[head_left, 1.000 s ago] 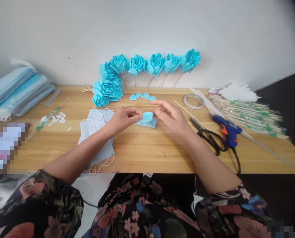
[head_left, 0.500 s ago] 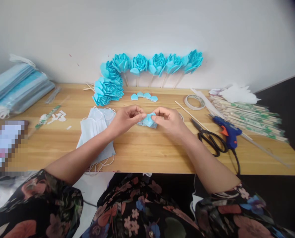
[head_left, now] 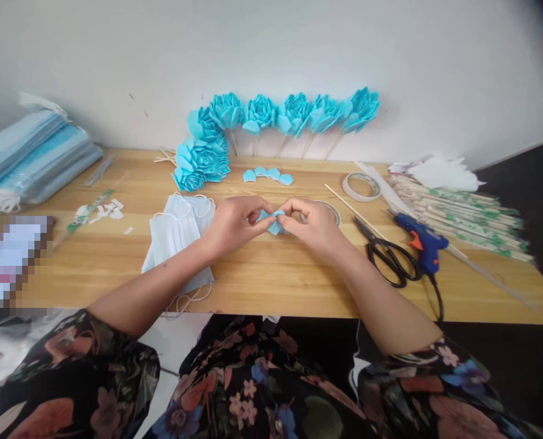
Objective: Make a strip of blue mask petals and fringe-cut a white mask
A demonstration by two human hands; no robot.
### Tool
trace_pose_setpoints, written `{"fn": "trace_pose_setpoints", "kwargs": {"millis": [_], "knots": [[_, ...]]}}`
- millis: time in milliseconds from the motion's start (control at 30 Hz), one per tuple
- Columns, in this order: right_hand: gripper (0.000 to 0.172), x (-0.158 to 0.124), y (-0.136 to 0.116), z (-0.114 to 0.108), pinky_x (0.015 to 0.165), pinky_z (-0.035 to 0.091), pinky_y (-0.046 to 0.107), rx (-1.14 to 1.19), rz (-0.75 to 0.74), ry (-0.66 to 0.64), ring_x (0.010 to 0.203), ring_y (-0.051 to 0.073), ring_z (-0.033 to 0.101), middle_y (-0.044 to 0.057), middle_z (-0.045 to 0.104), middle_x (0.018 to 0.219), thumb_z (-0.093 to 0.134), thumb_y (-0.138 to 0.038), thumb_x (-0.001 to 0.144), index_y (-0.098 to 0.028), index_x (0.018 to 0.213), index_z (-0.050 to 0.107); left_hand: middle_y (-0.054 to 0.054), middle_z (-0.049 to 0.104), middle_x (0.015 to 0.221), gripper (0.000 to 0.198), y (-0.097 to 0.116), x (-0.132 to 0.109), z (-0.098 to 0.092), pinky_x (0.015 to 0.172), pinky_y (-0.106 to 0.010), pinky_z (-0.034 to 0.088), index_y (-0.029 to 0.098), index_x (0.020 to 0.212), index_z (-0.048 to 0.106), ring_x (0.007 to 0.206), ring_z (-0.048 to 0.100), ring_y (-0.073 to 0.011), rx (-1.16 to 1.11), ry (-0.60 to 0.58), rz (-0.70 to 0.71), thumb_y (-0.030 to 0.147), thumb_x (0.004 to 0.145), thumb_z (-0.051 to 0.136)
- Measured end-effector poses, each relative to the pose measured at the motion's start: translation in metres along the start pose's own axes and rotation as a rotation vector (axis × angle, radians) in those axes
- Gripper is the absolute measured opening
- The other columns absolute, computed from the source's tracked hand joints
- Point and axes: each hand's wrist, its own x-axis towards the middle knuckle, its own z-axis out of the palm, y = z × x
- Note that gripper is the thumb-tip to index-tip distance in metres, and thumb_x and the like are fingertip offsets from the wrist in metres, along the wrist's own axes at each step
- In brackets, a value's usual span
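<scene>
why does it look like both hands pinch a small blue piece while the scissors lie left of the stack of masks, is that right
Not quite. In the head view both hands, left hand and right hand, do pinch the small blue piece, but the scissors lie right of the stack of masks.

Bright, even, soft daylight, faint shadows, wide-angle bending and dark vignetting at the corners, slight edge blur.
</scene>
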Motion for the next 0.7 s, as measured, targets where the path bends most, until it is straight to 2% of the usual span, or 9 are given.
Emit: {"fn": "trace_pose_setpoints", "kwargs": {"millis": [233,533,700], "knots": [[0.013,-0.0002,-0.0017,0.0014,0.06,0.029,0.027,-0.014,0.002,-0.015,0.061,0.011,0.044,-0.002,0.06,0.067,0.062,-0.028,0.082,-0.019,0.073,0.063,0.006,0.052,0.055,0.009,0.0008,-0.0012,0.0019,0.053,-0.02,0.033,0.015,0.08,0.069,0.051,0.044,-0.0068,-0.061,-0.022,-0.076,0.022,0.082,0.064],[0.014,-0.0004,0.0008,0.0033,0.06,0.03,0.027,-0.009,0.0,-0.037,0.06,0.01,0.042,-0.003,0.058,0.066,0.062,-0.031,0.082,-0.019,0.073,0.062,0.003,0.056,0.057,0.015,0.001,-0.0022,0.0024,0.054,-0.021,0.034,0.014,0.076,0.069,0.054,0.046,-0.0075,-0.137,-0.052,-0.17,0.025,0.08,0.061],[0.012,-0.0002,0.0017,0.0025,0.061,0.032,0.027,0.016,0.006,-0.036,0.061,0.011,0.045,-0.003,0.058,0.066,0.062,-0.028,0.082,-0.019,0.073,0.062,0.002,0.058,0.06,0.018,0.0017,-0.0004,-0.0008,0.055,-0.022,0.035,0.014,0.075,0.069,0.057,0.046,-0.0089,-0.226,-0.075,-0.215,0.029,0.081,0.06]]}}
